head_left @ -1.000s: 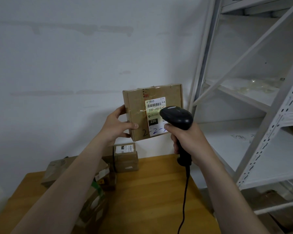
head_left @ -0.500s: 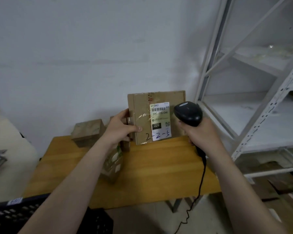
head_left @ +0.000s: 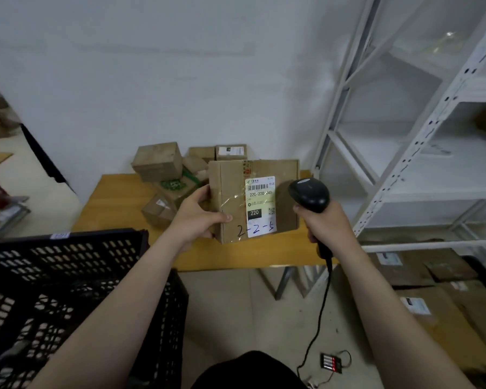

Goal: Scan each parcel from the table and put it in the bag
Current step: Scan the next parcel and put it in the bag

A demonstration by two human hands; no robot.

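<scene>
A left hand [head_left: 197, 217] grips a flat, taped brown cardboard parcel [head_left: 253, 200] by its left edge, seemingly light and stiff, while right-hand fingers [head_left: 324, 223] wrap a black handheld scanner [head_left: 309, 193].

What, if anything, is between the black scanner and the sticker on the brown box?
Nothing visible. The black handheld scanner, gripped by the right hand, sits just right of the white label on the brown cardboard box. The left hand holds the box's left edge, its thumb clear of the label.
</scene>
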